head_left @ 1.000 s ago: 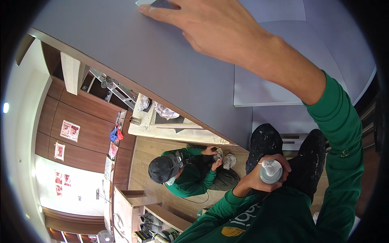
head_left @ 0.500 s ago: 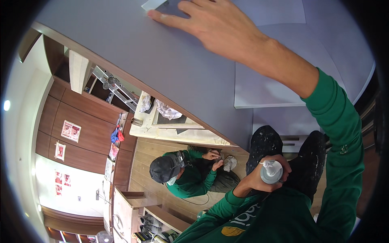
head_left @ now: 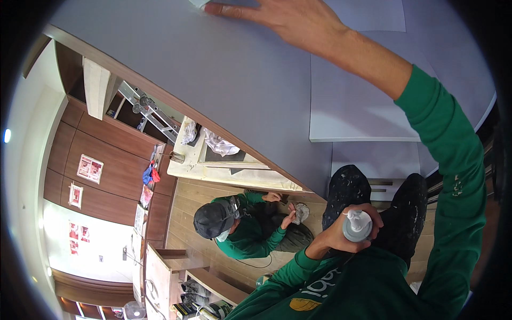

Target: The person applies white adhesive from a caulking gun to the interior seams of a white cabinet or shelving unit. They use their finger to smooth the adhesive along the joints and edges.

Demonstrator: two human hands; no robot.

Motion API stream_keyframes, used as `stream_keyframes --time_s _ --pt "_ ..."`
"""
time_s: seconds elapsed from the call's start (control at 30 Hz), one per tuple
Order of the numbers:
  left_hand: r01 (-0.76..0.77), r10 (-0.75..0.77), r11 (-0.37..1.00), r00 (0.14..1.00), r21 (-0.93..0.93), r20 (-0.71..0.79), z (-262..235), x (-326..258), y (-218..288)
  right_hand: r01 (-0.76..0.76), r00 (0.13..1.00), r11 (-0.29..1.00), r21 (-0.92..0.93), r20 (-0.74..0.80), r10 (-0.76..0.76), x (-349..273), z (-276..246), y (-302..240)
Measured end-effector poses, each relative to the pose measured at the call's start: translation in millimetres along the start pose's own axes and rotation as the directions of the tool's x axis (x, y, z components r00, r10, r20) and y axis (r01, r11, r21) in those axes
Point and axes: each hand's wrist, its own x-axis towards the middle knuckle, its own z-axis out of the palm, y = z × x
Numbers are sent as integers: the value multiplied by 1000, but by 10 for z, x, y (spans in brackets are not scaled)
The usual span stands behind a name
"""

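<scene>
My left hand [head_left: 341, 237] is wrapped round a squeeze bottle [head_left: 357, 226] with a grey cap and a white nozzle, held upright in front of my lap. My right arm reaches far up across the grey-purple panel [head_left: 240, 96]. At the top edge of the picture my right hand [head_left: 301, 21] presses a pale flat piece [head_left: 200, 2] to the panel's surface. Only a corner of that piece shows by the outstretched finger, and the other fingers are cut off by the frame.
A person [head_left: 234, 224] in a dark cap and green top crouches on the floor at left below the panel. A worktop [head_left: 186, 165] with crumpled plastic, a metal ladder [head_left: 146, 109] and an open cabinet [head_left: 197, 277] stand at left. Grey shelf boards [head_left: 362, 101] lie on the right.
My right hand has slid upward with the pale piece, which now shows less. The left hand and bottle have stayed put. The crouching person's hands have moved apart.
</scene>
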Motion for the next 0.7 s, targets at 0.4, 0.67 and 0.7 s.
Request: stream_keyframes --time_s 0.4,0.67,0.7 --pt "-24 24 999 1000 46 6 -33 -5 -13 -393 852 -143 909 418 315 -69 -363 -220" --pt "-36 36 997 999 68 0 -59 -11 -64 -357 773 -396 846 506 382 105 -7 -403" --pt "-25 25 997 1000 67 -3 -56 -24 -69 -354 769 -408 842 510 385 112 2 -435"
